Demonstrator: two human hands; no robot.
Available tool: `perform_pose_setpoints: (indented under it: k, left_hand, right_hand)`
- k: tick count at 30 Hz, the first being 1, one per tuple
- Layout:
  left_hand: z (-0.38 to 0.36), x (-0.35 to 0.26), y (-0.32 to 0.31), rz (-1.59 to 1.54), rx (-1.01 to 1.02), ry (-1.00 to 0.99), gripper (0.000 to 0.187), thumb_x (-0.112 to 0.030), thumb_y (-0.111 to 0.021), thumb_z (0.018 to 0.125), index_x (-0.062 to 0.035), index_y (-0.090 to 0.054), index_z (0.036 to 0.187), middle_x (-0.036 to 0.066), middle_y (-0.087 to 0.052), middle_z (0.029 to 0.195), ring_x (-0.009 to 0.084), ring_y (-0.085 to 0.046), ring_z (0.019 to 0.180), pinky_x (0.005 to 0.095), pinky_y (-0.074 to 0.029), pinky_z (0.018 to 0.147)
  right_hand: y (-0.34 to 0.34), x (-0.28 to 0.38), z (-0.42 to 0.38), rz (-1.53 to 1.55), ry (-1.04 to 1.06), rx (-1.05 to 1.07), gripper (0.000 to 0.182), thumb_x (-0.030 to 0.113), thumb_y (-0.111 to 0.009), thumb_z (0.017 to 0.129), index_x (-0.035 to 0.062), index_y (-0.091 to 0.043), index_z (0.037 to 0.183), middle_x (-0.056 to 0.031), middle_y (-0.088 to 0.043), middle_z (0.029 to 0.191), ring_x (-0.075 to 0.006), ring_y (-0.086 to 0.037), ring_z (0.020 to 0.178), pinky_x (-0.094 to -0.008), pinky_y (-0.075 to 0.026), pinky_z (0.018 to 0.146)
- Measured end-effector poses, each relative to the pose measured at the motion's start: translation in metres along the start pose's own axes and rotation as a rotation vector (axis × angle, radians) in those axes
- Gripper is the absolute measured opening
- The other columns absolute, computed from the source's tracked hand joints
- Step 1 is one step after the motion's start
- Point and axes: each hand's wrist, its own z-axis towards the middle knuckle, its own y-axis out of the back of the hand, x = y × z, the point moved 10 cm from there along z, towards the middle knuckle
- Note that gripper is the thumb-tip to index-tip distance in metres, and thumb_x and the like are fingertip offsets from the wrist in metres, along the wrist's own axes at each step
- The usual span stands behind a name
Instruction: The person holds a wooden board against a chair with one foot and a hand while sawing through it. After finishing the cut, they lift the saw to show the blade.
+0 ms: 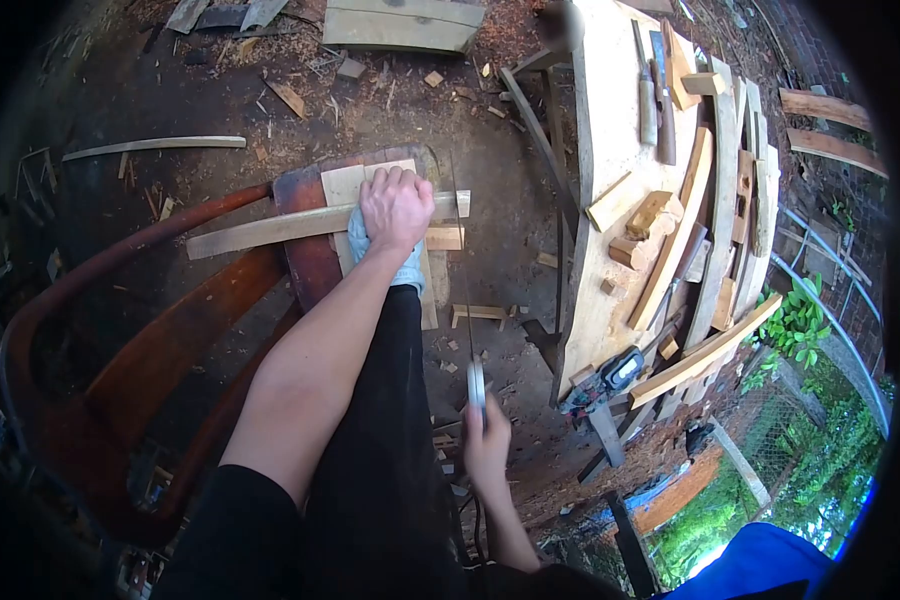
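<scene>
My left hand (397, 205) is closed over a long, slightly curved wooden strip (260, 231), pressing down near its right end. Beside that hand, my foot in a light blue covering (410, 272) rests on the chair seat too. Under the strip lies a pale board (343, 185) on the reddish-brown wooden chair (305, 265). In my right hand (487, 450) is the pale handle of a handsaw (467, 310). Its thin blade points away from me and crosses the strip's right end in this view.
To the right stands a wooden workbench (610, 130) with several curved wood pieces, hand tools and a power tool (610, 380). A small wooden offcut (480, 313) lies on the ground near the blade. The chair's curved armrest (60, 285) reaches out left. Chips and scraps litter the dirt floor.
</scene>
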Motion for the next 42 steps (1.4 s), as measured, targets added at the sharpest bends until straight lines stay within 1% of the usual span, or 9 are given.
perform_pose_setpoints:
  k: [3, 6, 8, 12, 13, 18, 20, 28, 42]
  left_hand:
    - [-0.001, -0.001, 0.003, -0.019, -0.009, -0.003, 0.021, -0.021, -0.063, 0.088, -0.0069, -0.072, 0.075, 0.008, -0.071, 0.083, 0.0279, -0.066, 0.087, 0.0450, -0.048, 0.077]
    - [-0.001, -0.002, 0.003, -0.018, -0.004, -0.007, 0.021, -0.021, -0.063, 0.088, -0.0070, -0.072, 0.075, 0.008, -0.071, 0.083, 0.0279, -0.066, 0.087, 0.0451, -0.048, 0.077]
    - [-0.001, 0.001, 0.001, -0.023, -0.011, -0.007, 0.021, -0.021, -0.063, 0.087, -0.0073, -0.072, 0.074, 0.008, -0.071, 0.082, 0.0275, -0.066, 0.087, 0.0445, -0.048, 0.078]
    - [0.001, -0.004, 0.005, -0.024, -0.008, -0.017, 0.021, -0.022, -0.063, 0.087, -0.0075, -0.072, 0.074, 0.008, -0.071, 0.082, 0.0273, -0.066, 0.086, 0.0441, -0.048, 0.078]
    - [0.003, -0.005, 0.005, -0.022, -0.013, -0.027, 0.021, -0.022, -0.063, 0.087, -0.0075, -0.072, 0.074, 0.008, -0.071, 0.082, 0.0273, -0.066, 0.086, 0.0441, -0.048, 0.078]
    - [0.001, -0.004, 0.003, 0.002, 0.006, 0.007, 0.022, -0.021, -0.062, 0.087, -0.0066, -0.073, 0.074, 0.008, -0.072, 0.083, 0.0274, -0.067, 0.088, 0.0448, -0.049, 0.080]
    - [-0.002, 0.000, 0.000, 0.007, 0.024, 0.008, 0.021, -0.021, -0.062, 0.087, -0.0072, -0.073, 0.074, 0.008, -0.072, 0.083, 0.0273, -0.067, 0.088, 0.0444, -0.049, 0.080]
    - [0.001, 0.000, 0.000, -0.062, 0.032, 0.020, 0.019, -0.019, -0.064, 0.085, -0.0071, -0.071, 0.071, 0.008, -0.069, 0.079, 0.0268, -0.065, 0.084, 0.0436, -0.048, 0.077]
    - [0.001, 0.005, 0.004, -0.105, 0.011, 0.015, 0.019, -0.018, -0.064, 0.086, -0.0073, -0.070, 0.072, 0.007, -0.068, 0.080, 0.0263, -0.064, 0.084, 0.0431, -0.048, 0.078]
  right_hand:
    - [0.035, 0.002, -0.075, 0.101, -0.021, -0.023, 0.033, 0.032, -0.058, 0.107, -0.0002, -0.060, 0.099, -0.0092, -0.056, 0.068, -0.0165, -0.057, 0.062, -0.0375, -0.045, 0.058]
    - [0.034, 0.003, -0.047, 0.229, -0.199, 0.045, 0.036, 0.031, -0.052, 0.110, -0.0014, -0.060, 0.099, -0.0040, -0.049, 0.067, -0.0118, -0.049, 0.066, -0.0340, -0.041, 0.061]
    - [0.009, 0.007, 0.029, 0.137, 0.065, 0.001, 0.046, 0.041, -0.047, 0.114, 0.0072, -0.051, 0.083, 0.0060, -0.042, 0.066, -0.0044, -0.040, 0.056, -0.0262, -0.031, 0.050]
    - [-0.050, 0.059, 0.207, 0.136, 0.194, -0.117, 0.059, 0.046, -0.050, 0.112, -0.0023, -0.055, 0.078, -0.0005, -0.047, 0.064, -0.0092, -0.044, 0.062, -0.0341, -0.038, 0.055]
    - [-0.057, 0.064, 0.226, 0.129, 0.074, -0.120, 0.063, 0.049, -0.052, 0.110, -0.0042, -0.056, 0.077, -0.0039, -0.051, 0.063, -0.0111, -0.048, 0.064, -0.0356, -0.042, 0.058]
    - [-0.044, 0.088, 0.212, 0.017, 0.117, -0.198, 0.067, 0.054, -0.057, 0.106, -0.0067, -0.060, 0.079, -0.0140, -0.061, 0.065, -0.0173, -0.057, 0.066, -0.0413, -0.048, 0.064]
    - [-0.047, 0.075, 0.200, -0.023, -0.021, -0.146, 0.062, 0.052, -0.057, 0.106, -0.0077, -0.067, 0.094, -0.0235, -0.068, 0.071, -0.0302, -0.070, 0.070, -0.0456, -0.052, 0.067]
    - [-0.059, 0.056, 0.218, 0.098, -0.061, -0.117, 0.061, 0.051, -0.055, 0.108, -0.0053, -0.067, 0.088, -0.0116, -0.062, 0.067, -0.0179, -0.059, 0.065, -0.0382, -0.048, 0.062]
    - [-0.052, 0.061, 0.227, 0.055, 0.013, -0.104, 0.061, 0.052, -0.055, 0.108, -0.0008, -0.061, 0.079, -0.0048, -0.055, 0.063, -0.0122, -0.052, 0.058, -0.0338, -0.041, 0.054]
